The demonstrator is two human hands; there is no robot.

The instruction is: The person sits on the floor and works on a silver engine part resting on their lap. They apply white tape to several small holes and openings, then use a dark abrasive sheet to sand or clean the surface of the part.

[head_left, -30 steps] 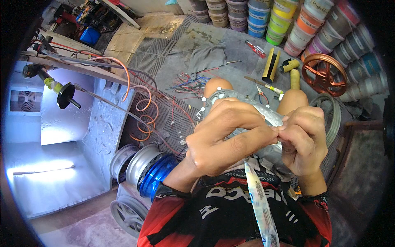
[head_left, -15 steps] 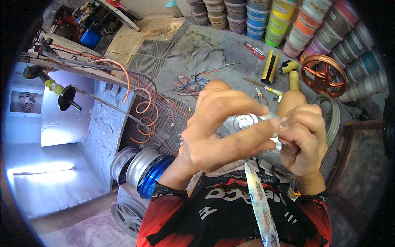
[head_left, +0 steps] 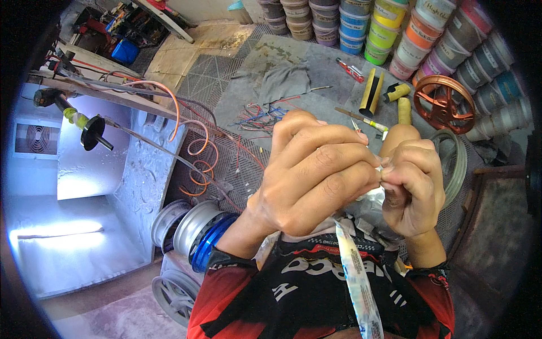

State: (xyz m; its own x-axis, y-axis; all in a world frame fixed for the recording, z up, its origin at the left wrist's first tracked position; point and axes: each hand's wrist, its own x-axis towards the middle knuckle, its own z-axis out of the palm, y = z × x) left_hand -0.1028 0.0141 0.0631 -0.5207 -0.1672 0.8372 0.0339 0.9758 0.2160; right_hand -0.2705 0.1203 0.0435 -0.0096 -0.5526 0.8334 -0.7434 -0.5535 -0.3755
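Small pale piece [head_left: 380, 170], one: material not identifiable, mostly covered by fingertips; held in the air above the lap, at the point where the two hands meet.

Right hand [head_left: 415, 186], one: fingers curled, thumb and forefinger pinching the piece.

Left hand [head_left: 316, 183], one: fingers bunched side by side, tips brought against the right fingertips; the thumb is hidden, so we cannot tell whether this hand grips the piece or only touches it.

Change noted: half a second ago we see the left fingers parted, a round boss showing through the gap; now they lie together and that boss is covered. For the work, we judge this means both hands bear on one spot, with the piece enclosed between them.

Silver metal part [head_left: 371, 199], one: below the hands, largely covered.

Printed film strip [head_left: 359, 277], one: hanging before the red-and-black shirt [head_left: 305, 288].

Floor beyond, as we list it: red and blue wires [head_left: 259, 120] in a loose heap; grey cloth [head_left: 285, 82]; split yellow tube [head_left: 370, 96]; copper-coloured spoked wheel [head_left: 443, 103]; clear hose coil [head_left: 458, 164], beyond the right hand.
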